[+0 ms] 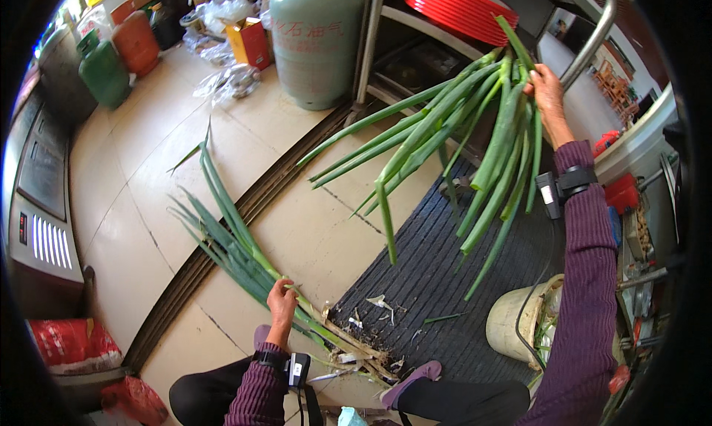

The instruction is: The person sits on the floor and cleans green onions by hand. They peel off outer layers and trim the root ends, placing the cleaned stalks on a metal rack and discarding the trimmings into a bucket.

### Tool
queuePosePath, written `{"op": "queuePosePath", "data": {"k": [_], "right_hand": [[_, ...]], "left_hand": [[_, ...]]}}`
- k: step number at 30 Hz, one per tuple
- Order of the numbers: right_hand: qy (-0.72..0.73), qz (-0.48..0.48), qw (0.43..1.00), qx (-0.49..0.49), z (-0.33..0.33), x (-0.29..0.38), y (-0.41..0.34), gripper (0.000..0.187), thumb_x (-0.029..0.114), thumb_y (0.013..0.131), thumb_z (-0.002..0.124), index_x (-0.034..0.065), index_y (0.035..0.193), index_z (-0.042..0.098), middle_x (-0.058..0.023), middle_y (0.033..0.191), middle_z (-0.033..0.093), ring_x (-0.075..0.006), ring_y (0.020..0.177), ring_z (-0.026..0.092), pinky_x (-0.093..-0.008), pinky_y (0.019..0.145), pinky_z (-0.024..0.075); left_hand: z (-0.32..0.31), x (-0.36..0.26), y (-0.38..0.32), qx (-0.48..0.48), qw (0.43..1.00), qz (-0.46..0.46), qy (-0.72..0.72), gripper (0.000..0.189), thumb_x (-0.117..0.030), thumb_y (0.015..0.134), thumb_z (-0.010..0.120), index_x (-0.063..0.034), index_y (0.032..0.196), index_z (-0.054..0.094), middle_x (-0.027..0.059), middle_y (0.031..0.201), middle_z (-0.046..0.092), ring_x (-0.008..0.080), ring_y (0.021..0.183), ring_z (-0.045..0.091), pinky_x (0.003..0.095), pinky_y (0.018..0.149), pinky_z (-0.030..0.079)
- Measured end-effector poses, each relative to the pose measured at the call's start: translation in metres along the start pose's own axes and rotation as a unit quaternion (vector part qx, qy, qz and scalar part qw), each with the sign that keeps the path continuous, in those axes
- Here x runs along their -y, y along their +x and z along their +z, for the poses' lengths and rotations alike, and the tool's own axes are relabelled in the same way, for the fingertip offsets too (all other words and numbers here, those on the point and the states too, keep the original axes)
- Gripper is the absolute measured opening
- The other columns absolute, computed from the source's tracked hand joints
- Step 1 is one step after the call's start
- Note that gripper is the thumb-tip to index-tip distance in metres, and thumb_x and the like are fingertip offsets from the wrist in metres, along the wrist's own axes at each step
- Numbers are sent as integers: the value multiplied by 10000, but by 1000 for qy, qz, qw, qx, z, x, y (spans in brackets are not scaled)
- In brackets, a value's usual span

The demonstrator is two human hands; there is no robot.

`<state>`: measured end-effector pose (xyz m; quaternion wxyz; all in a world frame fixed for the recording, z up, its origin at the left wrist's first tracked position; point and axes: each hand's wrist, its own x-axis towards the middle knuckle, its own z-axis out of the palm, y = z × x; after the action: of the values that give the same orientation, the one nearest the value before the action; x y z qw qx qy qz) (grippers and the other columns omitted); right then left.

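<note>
My right hand (pixel 545 92) is raised at the upper right, beside a metal rack, and grips a bunch of green onions (pixel 423 131) whose green leaves fan out and hang downward. Low in front of me, my left hand (pixel 282 303) is closed around the stalk of a long green onion (pixel 253 248). That stalk lies over a pile of green onions (pixel 228 248) on the tiled floor. Their soiled root ends (pixel 367 359) rest near my feet, by the corner of a dark ribbed mat (pixel 423 292). Peeled scraps (pixel 381 303) are scattered on the mat.
A pale bucket (pixel 509 323) with green trimmings stands right. Red stacked trays (pixel 461 8) sit on the metal rack (pixel 370 53). Behind stand a large grey gas cylinder (pixel 314 47), smaller green (pixel 104 72) and orange (pixel 136 42) cylinders, and plastic bags (pixel 228 83). A floor track (pixel 250 209) crosses the tiles.
</note>
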<state>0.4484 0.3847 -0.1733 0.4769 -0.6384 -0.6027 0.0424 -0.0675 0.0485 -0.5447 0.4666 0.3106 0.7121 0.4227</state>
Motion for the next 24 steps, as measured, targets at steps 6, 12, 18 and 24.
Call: {"op": "queuePosePath", "data": {"k": [6, 12, 18, 24], "right_hand": [[-170, -60, 979, -98, -16, -33, 23, 293, 346, 890, 550, 130, 1061, 648, -35, 892, 674, -125, 661, 605, -280, 554, 486], [-104, -32, 994, 13, -37, -34, 46, 361, 361, 899, 575, 127, 1172, 606, -19, 884, 663, -97, 710, 621, -251, 574, 479], [-62, -38, 997, 14, -53, 60, -10, 252, 207, 896, 590, 67, 1105, 594, -11, 774, 603, -105, 609, 597, -245, 523, 500], [42, -92, 988, -113, -178, 72, -167, 247, 148, 895, 607, 10, 1098, 577, -35, 782, 600, -97, 663, 545, -224, 592, 435]], "left_hand": [[-9, 29, 5, -45, 998, -11, 40, 214, 2, 749, 511, -25, 940, 604, 58, 591, 580, 128, 516, 565, 280, 499, 460], [-18, 42, 4, -59, 997, -51, 21, 228, -5, 755, 486, -63, 944, 600, 79, 683, 607, 137, 563, 583, 288, 547, 482], [-28, 75, 1, 33, 978, 5, 208, 232, 3, 762, 498, -79, 948, 610, 97, 683, 583, 198, 568, 537, 341, 537, 441], [-13, 107, -11, 64, 936, 141, 315, 195, 10, 758, 520, -64, 919, 600, 179, 714, 588, 286, 650, 592, 369, 614, 462]]}}
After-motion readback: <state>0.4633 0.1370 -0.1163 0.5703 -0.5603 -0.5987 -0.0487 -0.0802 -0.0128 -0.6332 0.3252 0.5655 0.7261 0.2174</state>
